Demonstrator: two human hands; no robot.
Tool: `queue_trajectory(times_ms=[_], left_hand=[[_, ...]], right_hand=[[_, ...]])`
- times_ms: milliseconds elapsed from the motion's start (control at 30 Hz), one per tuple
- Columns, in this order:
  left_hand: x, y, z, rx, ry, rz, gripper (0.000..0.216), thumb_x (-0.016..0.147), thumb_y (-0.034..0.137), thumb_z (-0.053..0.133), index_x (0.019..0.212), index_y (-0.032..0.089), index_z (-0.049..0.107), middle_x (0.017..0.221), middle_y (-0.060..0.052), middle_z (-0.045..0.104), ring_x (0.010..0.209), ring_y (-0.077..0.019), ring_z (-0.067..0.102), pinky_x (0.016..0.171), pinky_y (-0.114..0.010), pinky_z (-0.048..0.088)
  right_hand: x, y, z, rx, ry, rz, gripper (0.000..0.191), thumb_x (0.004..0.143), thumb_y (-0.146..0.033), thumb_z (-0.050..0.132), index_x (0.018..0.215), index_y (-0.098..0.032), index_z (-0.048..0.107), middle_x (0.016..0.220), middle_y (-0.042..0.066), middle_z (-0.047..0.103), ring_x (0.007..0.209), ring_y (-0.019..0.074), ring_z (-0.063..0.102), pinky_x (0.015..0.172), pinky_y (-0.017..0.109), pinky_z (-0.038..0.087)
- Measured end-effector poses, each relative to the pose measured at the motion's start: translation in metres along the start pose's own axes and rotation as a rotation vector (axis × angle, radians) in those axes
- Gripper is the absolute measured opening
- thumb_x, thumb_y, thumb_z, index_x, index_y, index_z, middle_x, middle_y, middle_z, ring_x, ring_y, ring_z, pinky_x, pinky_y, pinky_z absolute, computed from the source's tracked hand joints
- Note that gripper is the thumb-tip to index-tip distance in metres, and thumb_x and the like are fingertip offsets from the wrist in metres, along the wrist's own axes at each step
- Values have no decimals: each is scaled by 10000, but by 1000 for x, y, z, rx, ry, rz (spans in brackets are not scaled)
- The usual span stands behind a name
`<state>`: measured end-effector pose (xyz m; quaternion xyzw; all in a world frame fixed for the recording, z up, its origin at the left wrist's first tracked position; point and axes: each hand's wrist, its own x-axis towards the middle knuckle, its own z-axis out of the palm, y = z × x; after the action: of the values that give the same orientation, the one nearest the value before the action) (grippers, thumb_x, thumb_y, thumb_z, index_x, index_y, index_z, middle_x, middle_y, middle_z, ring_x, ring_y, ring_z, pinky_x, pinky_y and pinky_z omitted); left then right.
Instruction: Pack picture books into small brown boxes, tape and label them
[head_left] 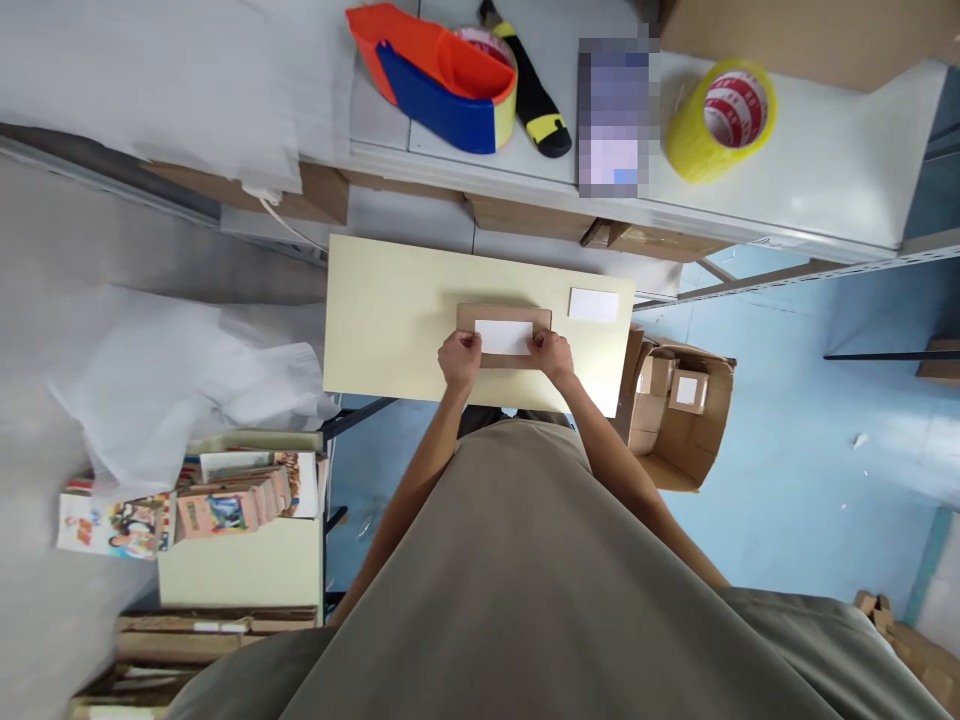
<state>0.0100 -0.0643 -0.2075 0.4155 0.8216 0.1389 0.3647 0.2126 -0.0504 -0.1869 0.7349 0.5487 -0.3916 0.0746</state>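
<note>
A small brown cardboard box (466,318) lies on the pale yellow table (390,320) in front of me. On its top is a white label (504,337), its two ends between my hands. My left hand (459,360) pinches the label's left end, fingers closed. At the right end, my right hand (552,354) pinches the label in the same way. Whether the label is stuck down or only resting on the box, I cannot tell. Another white label or slip of paper (593,304) lies on the table, right of the box.
The shelf behind the table holds an orange-and-blue tape dispenser (442,85), a black-and-yellow utility knife (534,90), a blurred-out device (613,118) and a yellow tape roll (716,125). An open carton (709,440) with small boxes stands at right. Books (225,505) and white wrapping (202,370) are at left.
</note>
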Motion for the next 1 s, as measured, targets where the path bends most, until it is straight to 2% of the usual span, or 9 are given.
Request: queue_trajectory(times_ms=[133, 233, 300, 467, 667, 767, 1000], left_hand=[[-3, 4, 0, 48, 17, 30, 181, 1048, 333, 656, 944, 235, 767, 1069, -82, 863, 1045, -277, 807, 989, -370, 585], [-4, 5, -1, 56, 9, 36, 184, 1056, 339, 654, 947, 234, 758, 1073, -86, 862, 1060, -280, 808, 999, -372, 585], [-4, 5, -3, 51, -8, 31, 161, 1049, 331, 668, 956, 235, 758, 1084, -84, 864, 1077, -277, 809, 1005, -366, 586], [-6, -1, -8, -1, -55, 10, 67, 1002, 281, 716, 1007, 234, 764, 1104, -71, 865, 1099, -250, 814, 1019, -334, 593], [-10, -12, -7, -72, -77, -6, 173, 986, 261, 710, 1151, 236, 758, 1124, -68, 867, 1096, -226, 822, 1025, -334, 599], [-12, -10, -7, -71, -72, -13, 156, 991, 245, 699, 1135, 229, 758, 1142, -80, 868, 1101, -224, 823, 1038, -326, 590], [-16, -6, -8, 13, -48, 18, 115, 1011, 229, 675, 1096, 251, 749, 1167, -74, 865, 1167, -251, 806, 1046, -340, 569]], right_hand=[[-3, -7, -9, -63, -100, 22, 174, 1065, -308, 703, 1125, -213, 837, 1213, 127, 856, 1183, 301, 800, 989, 344, 613], [-2, -13, -15, -127, -151, 75, 260, 996, -289, 793, 1212, -146, 821, 1285, 206, 824, 1213, 334, 794, 967, 359, 633], [1, -16, -19, -160, -143, 94, 320, 990, -270, 803, 1269, -113, 797, 1320, 238, 804, 1254, 348, 781, 986, 376, 637], [9, -23, -23, -123, -64, 48, 223, 1072, -315, 719, 1243, -191, 790, 1322, 169, 812, 1285, 310, 768, 1056, 374, 618], [3, -33, -8, -196, -116, -34, 297, 1067, -330, 746, 1306, -156, 777, 1394, 214, 779, 1319, 311, 755, 1081, 365, 597], [5, -45, -2, -208, -128, -70, 312, 1050, -335, 769, 1302, -152, 792, 1426, 220, 764, 1348, 320, 741, 1101, 363, 585], [14, -80, 16, -215, -117, -151, 344, 1124, -338, 630, 1359, -132, 773, 1411, 221, 776, 1358, 317, 733, 1082, 356, 585]])
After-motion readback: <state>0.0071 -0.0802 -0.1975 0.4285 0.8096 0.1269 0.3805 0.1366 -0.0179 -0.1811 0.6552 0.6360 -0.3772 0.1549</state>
